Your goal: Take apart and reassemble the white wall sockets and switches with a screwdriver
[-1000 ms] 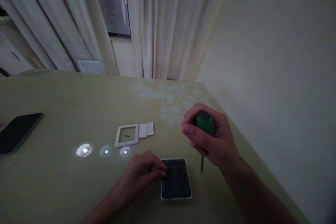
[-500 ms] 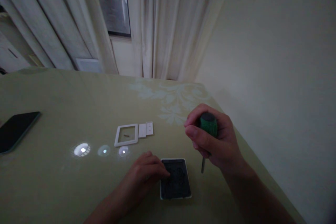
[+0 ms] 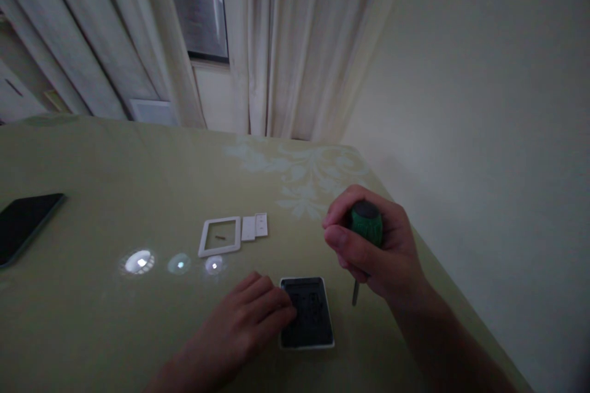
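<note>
A green-handled screwdriver (image 3: pixel 367 221) is wrapped in my right hand (image 3: pixel 387 245). Its metal shaft points down, the tip to the right of a small panel and apart from it. That panel (image 3: pixel 311 313) is rectangular, with a dark inside and a white rim, like the back of a wall switch, and lies on the table. My left hand (image 3: pixel 253 319) is closed at the panel's left side, fingertips bent over the edge onto the dark part. What the thumb does is hidden.
Beyond my left hand lie a white square frame (image 3: pixel 200 245), a small thin metal piece (image 3: pixel 220 237) inside it, and two small white plates (image 3: pixel 249 228). A phone-like dark slab (image 3: pixel 27 221) rests at far left. The wall (image 3: pixel 483 166) borders the table's (image 3: pixel 138 184) right edge.
The fingers of my left hand have drawn back slightly from the panel's inside toward its left edge. The screwdriver stays nearly where it was in my right hand. The view has shifted slightly.
</note>
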A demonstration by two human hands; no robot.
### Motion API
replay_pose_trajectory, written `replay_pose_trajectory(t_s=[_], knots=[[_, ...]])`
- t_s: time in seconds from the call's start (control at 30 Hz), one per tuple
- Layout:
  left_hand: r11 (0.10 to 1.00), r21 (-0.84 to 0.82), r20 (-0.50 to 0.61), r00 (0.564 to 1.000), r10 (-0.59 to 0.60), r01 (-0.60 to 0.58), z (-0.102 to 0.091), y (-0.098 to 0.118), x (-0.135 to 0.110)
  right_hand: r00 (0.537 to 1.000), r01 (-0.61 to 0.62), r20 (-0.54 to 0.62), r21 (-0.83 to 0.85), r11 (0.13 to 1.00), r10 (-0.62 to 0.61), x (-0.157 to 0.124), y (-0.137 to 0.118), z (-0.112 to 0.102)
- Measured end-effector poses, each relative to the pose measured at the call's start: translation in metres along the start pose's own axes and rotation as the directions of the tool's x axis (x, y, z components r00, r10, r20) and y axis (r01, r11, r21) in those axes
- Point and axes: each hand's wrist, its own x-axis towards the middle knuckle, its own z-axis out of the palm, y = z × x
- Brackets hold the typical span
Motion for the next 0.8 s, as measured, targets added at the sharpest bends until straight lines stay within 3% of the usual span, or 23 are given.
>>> replay_pose_trajectory(t_s=[0.17, 0.8], knots=[[0.997, 0.073, 0.001, 1.0, 0.016, -0.016, -0.0003, 0.0042, 0.0024, 1.0, -0.008, -0.001, -0.007, 1.0, 0.008, -0.0002, 0.0, 0.0011], [0.998, -0.036, 0.003, 0.998, -0.059, 0.06, 0.007, 0.0026, -0.003, 1.0, -0.007, -0.007, -0.046, 0.999, 0.006, -0.0026, -0.0015, 0.0012]])
